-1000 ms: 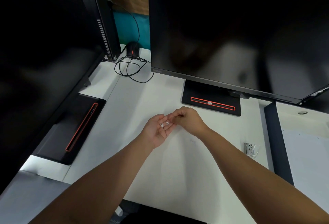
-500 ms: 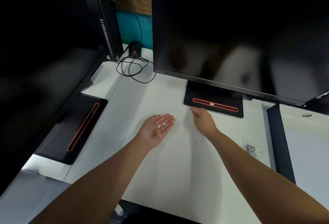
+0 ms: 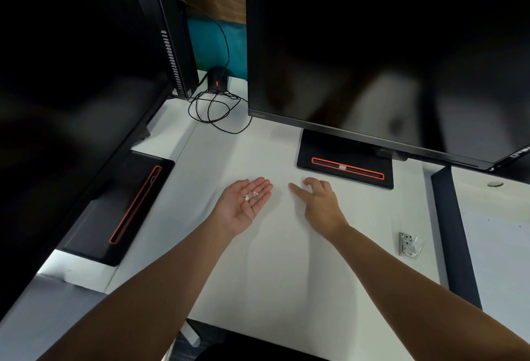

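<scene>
My left hand (image 3: 243, 204) lies palm up over the white desk (image 3: 275, 263) with its fingers straight. A few small white pieces (image 3: 251, 195) rest on its fingers. My right hand (image 3: 318, 203) hovers palm down a short way to the right, its index finger stretched toward the left hand and the other fingers loosely bent. It holds nothing that I can see. A gap of bare desk separates the two hands.
Two dark monitors stand close: one at the left (image 3: 74, 102), one ahead (image 3: 387, 54), each on a black base with an orange-edged slot (image 3: 345, 168). A coiled black cable (image 3: 213, 108) lies behind. A small clear plastic bag (image 3: 410, 246) sits at the right beside a dark divider (image 3: 453, 234).
My right hand left the left palm, reached toward the monitor base, then drew back beside the left hand. The left hand stayed palm up with the white pieces on it.
</scene>
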{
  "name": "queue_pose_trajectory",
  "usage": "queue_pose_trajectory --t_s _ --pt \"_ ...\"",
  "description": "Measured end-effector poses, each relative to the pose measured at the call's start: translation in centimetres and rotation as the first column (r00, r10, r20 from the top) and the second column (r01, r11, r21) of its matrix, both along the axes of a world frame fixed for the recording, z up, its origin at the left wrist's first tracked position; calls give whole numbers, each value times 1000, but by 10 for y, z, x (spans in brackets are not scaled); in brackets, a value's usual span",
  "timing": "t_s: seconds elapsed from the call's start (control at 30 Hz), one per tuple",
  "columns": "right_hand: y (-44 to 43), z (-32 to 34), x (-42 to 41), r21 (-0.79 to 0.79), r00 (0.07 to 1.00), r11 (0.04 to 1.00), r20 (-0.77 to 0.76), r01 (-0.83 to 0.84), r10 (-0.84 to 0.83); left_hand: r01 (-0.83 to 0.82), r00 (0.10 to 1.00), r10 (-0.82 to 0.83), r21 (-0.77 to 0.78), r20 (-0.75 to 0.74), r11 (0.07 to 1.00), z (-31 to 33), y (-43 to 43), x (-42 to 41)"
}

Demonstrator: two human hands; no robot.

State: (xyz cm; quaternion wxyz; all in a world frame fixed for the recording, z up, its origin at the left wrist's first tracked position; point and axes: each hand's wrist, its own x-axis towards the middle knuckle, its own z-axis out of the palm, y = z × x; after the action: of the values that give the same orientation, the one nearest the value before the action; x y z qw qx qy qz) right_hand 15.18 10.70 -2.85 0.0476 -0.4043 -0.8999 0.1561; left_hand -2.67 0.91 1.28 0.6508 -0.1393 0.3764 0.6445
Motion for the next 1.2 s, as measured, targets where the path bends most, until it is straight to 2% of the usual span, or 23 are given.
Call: queue_pose_trajectory --t_s 0.13,0.23,0.33,0.5,0.6,0.67,0.73,0.8,0.83,0.97,1.03,1.1,1.2 --pt "7 -10 2 -117 981 991 -174 60 -80 12 1000 -12 1 6 1000 -1 -2 2" --pt "5 -8 3 -114 982 992 -169 62 -81 22 1000 -22 -3 11 1000 -1 -2 4" --pt "-1 0 2 -80 996 996 -78 41 -47 35 999 -35 -1 13 999 0 -1 6" --pt "-18 13 -3 55 977 998 213 -29 17 45 999 -44 -8 10 999 -2 1 9" --pt "-23 16 -6 88 964 995 265 -52 27 46 999 -46 -8 10 999 -3 2 12" --pt "-16 12 -5 -18 982 1000 190 18 -14 48 999 -48 -15 6 999 -3 3 14" --pt "-3 6 -4 -206 994 972 -5 108 -112 54 999 -54 -20 4 998 -2 4 16" --pt "7 6 -4 -352 952 924 -199 152 -233 56 998 -56 -25 0 998 -2 4 18" --pt "9 8 -4 -419 926 894 -249 160 -282 58 998 -58 -27 -1 998 -1 5 18" --pt "12 24 -4 -626 877 764 -271 153 -398 58 998 -58 -31 -2 998 -1 5 20" --pt "12 27 -5 -674 861 721 -261 162 -437 57 998 -57 -30 -4 998 -1 5 20" --pt "13 29 -8 -665 857 725 -255 181 -447 55 999 -55 -33 -2 998 -2 4 20" --pt "22 28 -19 -461 910 863 -236 205 -342 52 999 -52 -31 -9 998 -1 5 17"
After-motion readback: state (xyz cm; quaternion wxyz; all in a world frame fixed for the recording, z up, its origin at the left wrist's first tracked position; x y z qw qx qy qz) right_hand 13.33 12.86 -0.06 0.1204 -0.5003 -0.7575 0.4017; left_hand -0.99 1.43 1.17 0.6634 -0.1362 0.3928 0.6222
